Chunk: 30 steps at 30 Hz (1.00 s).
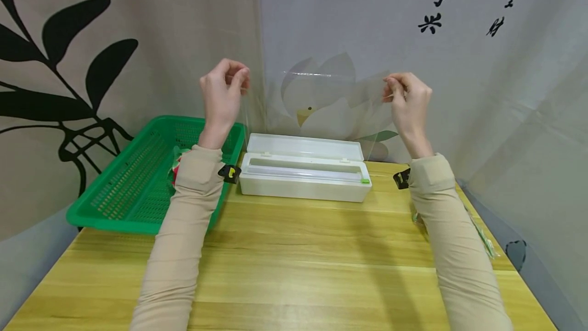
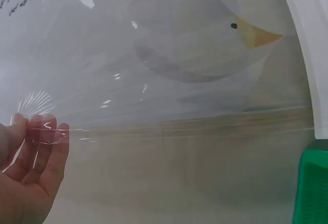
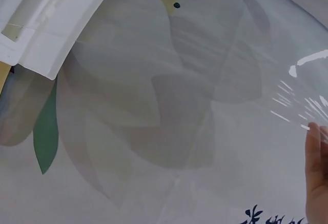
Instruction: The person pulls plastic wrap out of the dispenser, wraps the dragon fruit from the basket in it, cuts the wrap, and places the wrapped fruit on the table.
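A clear sheet of plastic wrap (image 1: 317,74) stretches upright between my two raised hands, rising from the white wrap dispenser (image 1: 300,191). My left hand (image 1: 225,93) pinches one upper corner between thumb and fingers; in the left wrist view the film (image 2: 118,130) bunches into creases at those fingertips. The other upper corner is pinched by my right hand (image 1: 409,101), and bright wrinkles (image 3: 284,101) fan out from its fingers in the right wrist view. The dispenser's lid (image 1: 303,146) stands raised at the back, showing the roll (image 1: 303,172) inside. A small green slider (image 1: 365,181) sits at its right end.
A green plastic basket (image 1: 124,223) stands on the left of the wooden table (image 1: 294,259), with a red and green item (image 1: 176,165) partly behind my left sleeve. Beside my right forearm lies a clear package (image 1: 482,236). A printed curtain (image 1: 482,91) hangs behind the table.
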Each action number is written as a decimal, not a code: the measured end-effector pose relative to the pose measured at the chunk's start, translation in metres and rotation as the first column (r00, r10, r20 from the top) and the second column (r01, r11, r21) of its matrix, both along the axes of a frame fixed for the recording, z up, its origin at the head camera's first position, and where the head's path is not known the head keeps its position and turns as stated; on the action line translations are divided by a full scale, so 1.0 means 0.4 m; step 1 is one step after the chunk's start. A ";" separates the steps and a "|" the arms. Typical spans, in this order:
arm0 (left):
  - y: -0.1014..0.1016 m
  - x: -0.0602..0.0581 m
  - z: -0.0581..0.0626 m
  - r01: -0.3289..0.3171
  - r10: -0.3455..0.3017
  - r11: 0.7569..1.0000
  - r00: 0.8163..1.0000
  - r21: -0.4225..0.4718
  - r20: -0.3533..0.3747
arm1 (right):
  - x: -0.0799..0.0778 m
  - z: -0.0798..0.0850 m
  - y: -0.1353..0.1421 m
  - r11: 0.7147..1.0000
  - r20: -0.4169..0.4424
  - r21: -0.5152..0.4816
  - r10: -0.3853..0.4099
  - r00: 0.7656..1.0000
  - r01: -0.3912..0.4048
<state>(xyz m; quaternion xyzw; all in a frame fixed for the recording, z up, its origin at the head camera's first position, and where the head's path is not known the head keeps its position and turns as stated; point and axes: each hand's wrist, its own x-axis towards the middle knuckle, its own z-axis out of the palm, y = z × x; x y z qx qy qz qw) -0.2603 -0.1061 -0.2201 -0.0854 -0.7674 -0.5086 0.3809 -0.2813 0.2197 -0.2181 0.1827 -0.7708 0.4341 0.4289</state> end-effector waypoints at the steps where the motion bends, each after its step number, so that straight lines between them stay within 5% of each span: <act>1: 0.000 0.001 0.003 0.000 0.000 1.000 1.000 0.002 0.001 | 0.002 0.003 -0.001 1.000 0.002 0.000 -0.006 1.000 0.006; 30: -0.002 0.040 0.081 0.000 0.000 1.000 0.998 0.007 -0.067 | 0.028 0.081 -0.010 0.998 -0.053 -0.059 -0.034 0.998 0.031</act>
